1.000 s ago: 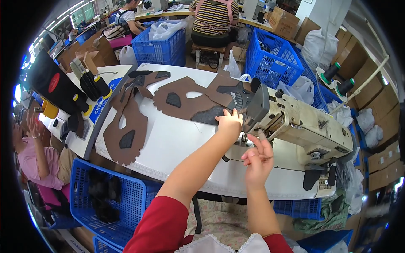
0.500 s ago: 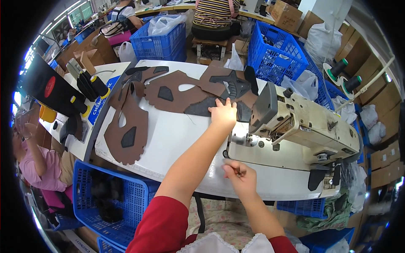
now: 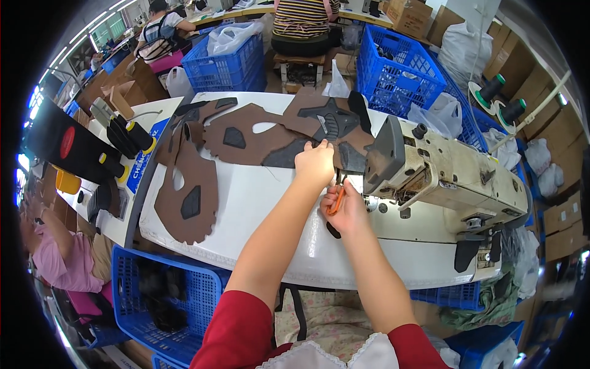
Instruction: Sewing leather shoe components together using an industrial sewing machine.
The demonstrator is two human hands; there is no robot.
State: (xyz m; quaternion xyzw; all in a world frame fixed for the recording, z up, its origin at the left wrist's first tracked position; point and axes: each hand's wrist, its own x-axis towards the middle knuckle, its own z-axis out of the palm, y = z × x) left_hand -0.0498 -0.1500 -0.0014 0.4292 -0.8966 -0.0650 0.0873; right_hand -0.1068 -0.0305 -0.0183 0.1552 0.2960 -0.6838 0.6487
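Several jagged brown pieces (image 3: 252,148) | left hand (image 3: 315,165) touching | right hand (image 3: 349,212): orange-handled tool (image 3: 335,204)

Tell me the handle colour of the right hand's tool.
The handle is orange; the head view shows it.

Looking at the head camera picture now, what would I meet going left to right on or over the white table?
A brown cut-out piece with a dark patch → the left hand → the right hand, holding an orange-handled tool → the cream sewing machine.
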